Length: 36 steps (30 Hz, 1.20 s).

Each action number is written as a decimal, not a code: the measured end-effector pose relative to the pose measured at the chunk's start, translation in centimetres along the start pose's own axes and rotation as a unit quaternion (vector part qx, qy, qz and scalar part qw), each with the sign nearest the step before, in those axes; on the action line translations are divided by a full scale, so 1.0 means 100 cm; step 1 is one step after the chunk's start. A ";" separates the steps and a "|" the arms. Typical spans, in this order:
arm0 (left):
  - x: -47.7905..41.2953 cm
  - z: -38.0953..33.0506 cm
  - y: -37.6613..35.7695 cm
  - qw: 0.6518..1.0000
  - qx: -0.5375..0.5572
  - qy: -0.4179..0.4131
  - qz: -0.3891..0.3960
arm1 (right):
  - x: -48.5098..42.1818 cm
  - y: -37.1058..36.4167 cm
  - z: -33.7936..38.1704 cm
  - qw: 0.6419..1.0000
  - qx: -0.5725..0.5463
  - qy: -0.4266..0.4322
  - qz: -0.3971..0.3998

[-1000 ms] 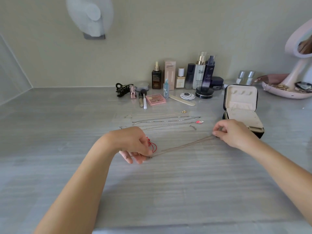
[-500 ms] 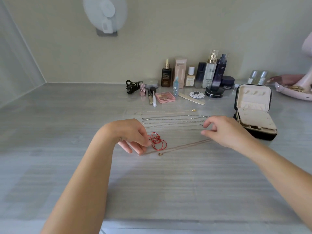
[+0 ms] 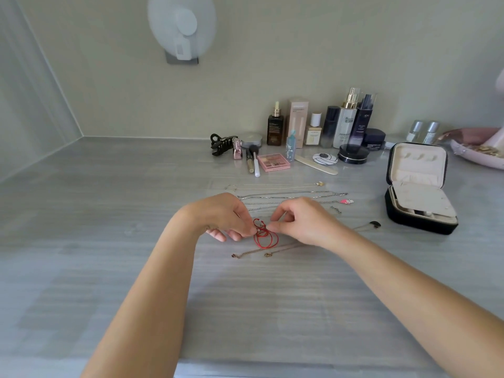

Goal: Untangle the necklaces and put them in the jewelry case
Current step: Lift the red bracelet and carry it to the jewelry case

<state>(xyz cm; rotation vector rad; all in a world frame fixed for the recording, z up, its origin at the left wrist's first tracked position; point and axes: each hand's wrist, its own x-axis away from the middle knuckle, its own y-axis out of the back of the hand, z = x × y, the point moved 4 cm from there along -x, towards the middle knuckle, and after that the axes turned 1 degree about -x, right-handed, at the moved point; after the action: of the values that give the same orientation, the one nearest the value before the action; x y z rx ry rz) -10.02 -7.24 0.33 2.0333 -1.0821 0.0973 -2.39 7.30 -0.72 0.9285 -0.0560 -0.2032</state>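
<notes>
Roughly the halfway mark, by my reading. Just above the centre of the frame, several straightened chains (image 3: 286,194) lie in parallel rows on the worktop (image 3: 109,219). Each lies apart from the next, and one ends in a small pink charm at its right end. These look already untangled. Below the hands, a rose-gold chain (image 3: 253,251) also lies stretched out. It seems to run rightward under the right forearm, though the arm hides that stretch.

What remains knotted is the red cord necklace (image 3: 266,238), bunched in overlapping loops at the centre of the frame. The left hand (image 3: 226,216) pinches it between thumb and fingertips on the left side of the knot. The right hand (image 3: 302,222) pinches it from the right side, its other fingers curled in. The two pinches sit almost touching, which suggests close picking at the tangle rather than pulling it long.

The jewelry case (image 3: 420,192) stands open at the right of the frame with its lid upright, well apart from the hands. No chain shows inside it, though the small front compartments are too small to read. So I judge that all the putting away is yet to do, along with freeing this red cord. Cosmetics (image 3: 313,132) line the wall at upper right, clear of the work.
</notes>
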 end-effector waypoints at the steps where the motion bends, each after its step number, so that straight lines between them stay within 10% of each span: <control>1: -0.001 -0.001 0.001 1.000 0.007 -0.005 -0.012 | -0.002 -0.002 0.001 1.000 -0.015 -0.004 -0.005; 7: -0.010 -0.001 0.010 0.984 0.092 -0.047 -0.143 | -0.009 -0.009 0.000 1.000 -0.016 -0.012 0.003; 21: -0.023 -0.010 -0.014 0.974 -0.123 -0.105 -0.159 | -0.011 -0.007 -0.001 0.998 0.017 0.015 -0.057; 36: -0.018 -0.012 -0.001 0.972 -0.001 -0.159 -0.175 | -0.011 -0.014 0.004 0.995 -0.090 0.036 -0.024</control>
<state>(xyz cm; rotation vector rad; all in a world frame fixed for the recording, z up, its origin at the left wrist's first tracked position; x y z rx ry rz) -10.72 -5.18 0.38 2.2551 -0.8884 -0.4221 -3.75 6.39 -1.50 0.7569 0.0513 -0.2149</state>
